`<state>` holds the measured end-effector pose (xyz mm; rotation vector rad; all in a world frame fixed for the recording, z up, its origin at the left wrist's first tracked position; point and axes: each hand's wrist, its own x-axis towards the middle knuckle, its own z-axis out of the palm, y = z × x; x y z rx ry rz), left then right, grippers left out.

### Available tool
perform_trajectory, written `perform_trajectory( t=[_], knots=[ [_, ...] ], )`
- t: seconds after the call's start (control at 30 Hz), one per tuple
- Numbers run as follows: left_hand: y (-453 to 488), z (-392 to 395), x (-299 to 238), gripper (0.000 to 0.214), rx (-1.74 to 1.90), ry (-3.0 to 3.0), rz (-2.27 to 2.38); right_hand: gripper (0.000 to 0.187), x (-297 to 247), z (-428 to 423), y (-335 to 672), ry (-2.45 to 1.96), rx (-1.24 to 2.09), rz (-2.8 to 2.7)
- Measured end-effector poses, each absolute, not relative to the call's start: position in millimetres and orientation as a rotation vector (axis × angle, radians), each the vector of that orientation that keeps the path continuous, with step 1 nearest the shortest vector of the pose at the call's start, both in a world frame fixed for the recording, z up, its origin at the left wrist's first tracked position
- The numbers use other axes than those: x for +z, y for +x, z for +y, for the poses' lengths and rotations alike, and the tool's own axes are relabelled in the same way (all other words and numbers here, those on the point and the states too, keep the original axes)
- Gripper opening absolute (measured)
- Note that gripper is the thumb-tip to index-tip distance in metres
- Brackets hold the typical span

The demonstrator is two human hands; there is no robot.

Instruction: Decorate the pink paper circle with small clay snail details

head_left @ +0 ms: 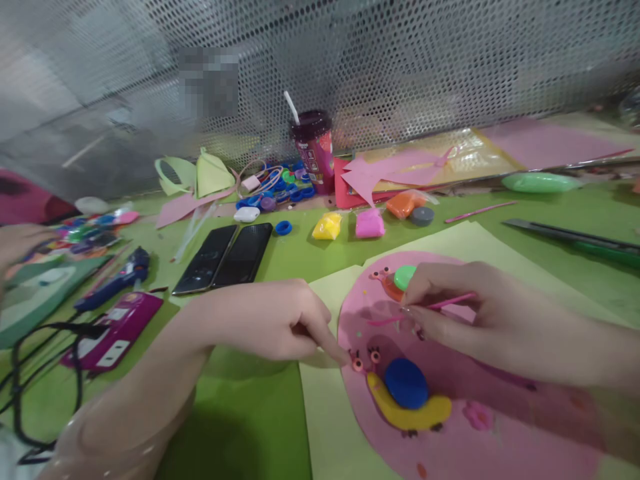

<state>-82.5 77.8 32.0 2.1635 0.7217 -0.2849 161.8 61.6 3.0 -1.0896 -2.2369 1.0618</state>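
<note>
A pink paper circle (465,380) lies on pale yellow paper (325,413). On it sits a yellow clay snail (407,415) with a blue bottle cap (406,383) as shell and pink eye stalks. My left hand (270,320) is curled, its index finger pressing down at the snail's eye (356,364). My right hand (480,313) pinches a thin pink stick (425,308) over the circle. Behind it lies a second snail of orange clay with a green cap (403,277).
Two black phones (225,257) lie side by side on the green table. Clay packets, yellow (327,227), pink (370,223) and orange (406,203), sit near a purple cup with a straw (315,150). Black glasses (40,380), a magenta case (117,327) and blue bottle caps (280,193) lie left.
</note>
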Motion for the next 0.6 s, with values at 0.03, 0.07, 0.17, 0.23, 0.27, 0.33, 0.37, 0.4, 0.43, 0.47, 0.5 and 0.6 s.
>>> perform_trajectory(
  t=[0.03, 0.07, 0.17, 0.23, 0.27, 0.33, 0.37, 0.4, 0.43, 0.47, 0.5, 0.6],
  knots=[
    [-82.5, 77.9, 31.8, 0.041, -0.285, 2.158, 0.715, 0.012, 3.0, 61.7, 162.0, -1.079, 1.045, -2.241],
    [-82.6, 77.9, 31.6, 0.042, -0.284, 2.155, 0.713, 0.012, 3.0, 61.9, 162.1, -1.074, 1.019, -2.249],
    [-83.8, 77.7, 30.9, 0.043, -0.268, 2.156, 0.71, 0.01, 2.6, 62.6, 161.5, -1.072, 0.96, -2.273],
    [-84.8, 77.8, 30.4, 0.045, -0.254, 2.163, 0.704, 0.01, 2.9, 62.5, 161.0, -1.068, 0.969, -2.27],
    [-85.3, 78.0, 30.3, 0.045, -0.246, 2.168, 0.703, 0.01, 3.2, 62.1, 161.0, -1.06, 0.976, -2.267],
    [-86.2, 78.6, 30.3, 0.044, -0.229, 2.188, 0.721, 0.01, 4.2, 61.1, 161.8, -1.044, 0.986, -2.26],
    [-86.7, 79.0, 30.5, 0.043, -0.218, 2.199, 0.735, 0.01, 4.5, 60.6, 162.4, -1.038, 0.992, -2.26],
    [-87.1, 79.4, 30.9, 0.04, -0.209, 2.206, 0.749, 0.01, 4.7, 60.2, 162.9, -1.042, 0.996, -2.262],
    [-87.3, 79.6, 31.2, 0.037, -0.206, 2.21, 0.762, 0.01, 4.6, 60.1, 163.3, -1.05, 1.001, -2.266],
    [-87.2, 79.7, 31.6, 0.033, -0.207, 2.215, 0.774, 0.01, 4.2, 60.2, 163.3, -1.06, 1.003, -2.272],
    [-86.8, 79.6, 32.0, 0.029, -0.209, 2.222, 0.786, 0.01, 3.6, 60.6, 163.0, -1.071, 1.004, -2.28],
    [-82.9, 76.9, 32.6, 0.019, -0.218, 2.264, 0.836, 0.011, 2.3, 61.5, 160.7, -1.078, 1.008, -2.281]
  ],
)
